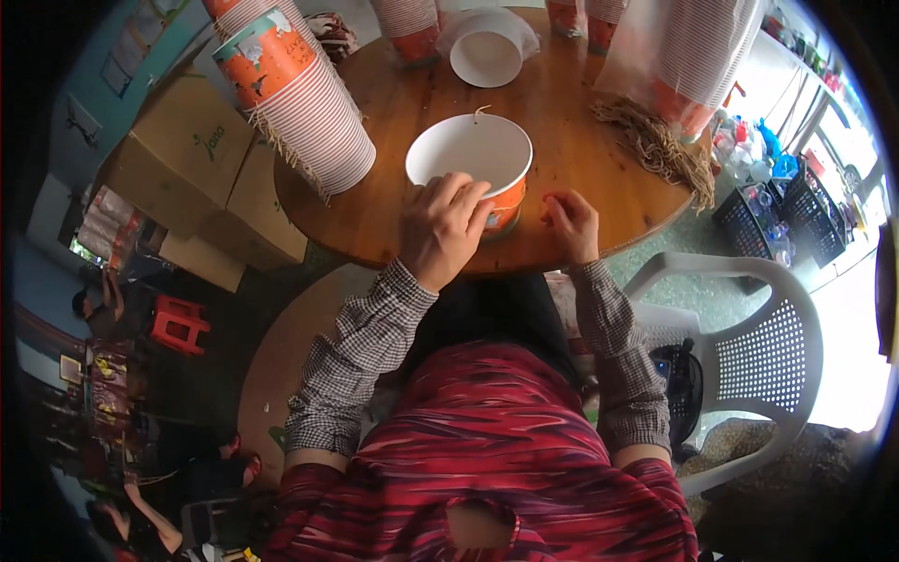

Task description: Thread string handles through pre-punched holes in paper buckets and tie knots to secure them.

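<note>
The left hand [442, 228] is laid over the near rim of an orange paper bucket [473, 161], its fingers closed on that rim. The bucket is stood upright, mouth up, close to the near edge of the round wooden surface [571, 140]. The right hand [571, 223] is kept just beside the bucket's right wall, fingertips pinched together on something too small to tell. Farther left, a tilted stack of cups [304, 103] is seen; farther right, a bundle of twine [660, 150].

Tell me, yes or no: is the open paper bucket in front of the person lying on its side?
No: the paper bucket stands upright on the round wooden table, its white inside facing up, with the left hand on its near rim.
</note>
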{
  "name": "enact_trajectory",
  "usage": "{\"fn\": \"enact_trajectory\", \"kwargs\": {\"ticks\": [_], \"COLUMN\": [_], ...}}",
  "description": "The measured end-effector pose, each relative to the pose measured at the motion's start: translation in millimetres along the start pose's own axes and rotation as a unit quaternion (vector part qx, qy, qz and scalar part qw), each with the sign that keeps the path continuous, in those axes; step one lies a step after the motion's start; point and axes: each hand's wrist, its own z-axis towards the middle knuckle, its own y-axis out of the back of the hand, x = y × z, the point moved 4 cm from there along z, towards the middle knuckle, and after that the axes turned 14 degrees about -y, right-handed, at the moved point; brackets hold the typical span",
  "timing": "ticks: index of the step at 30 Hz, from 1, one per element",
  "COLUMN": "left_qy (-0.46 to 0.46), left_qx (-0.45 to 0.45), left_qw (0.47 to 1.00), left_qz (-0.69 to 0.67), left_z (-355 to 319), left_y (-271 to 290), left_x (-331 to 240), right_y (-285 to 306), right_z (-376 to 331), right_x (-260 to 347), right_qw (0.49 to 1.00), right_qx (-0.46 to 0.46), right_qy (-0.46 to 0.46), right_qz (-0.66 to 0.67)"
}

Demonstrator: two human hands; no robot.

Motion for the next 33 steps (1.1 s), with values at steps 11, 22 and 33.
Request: {"fn": "enact_trajectory", "kwargs": {"ticks": [11, 22, 33], "left_qy": [0.164, 0.176, 0.284], "left_qx": [-0.153, -0.355, -0.139], "left_qw": [0.97, 0.883, 0.94], "left_qz": [-0.098, -0.251, -0.13], "left_z": [-2, 26, -165], "left_y": [22, 83, -35], "left_x": [89, 146, 113], "right_y": [-73, -160, -256], "right_z": [-20, 107, 318], "right_x": [30, 129, 324], "right_qw": [0.992, 0.959, 0.925], "right_qx": [0.062, 0.038, 0.187], "right_qy": [-0.036, 0.095, 0.329], "right_qz": [0.105, 0.265, -0.039]}}
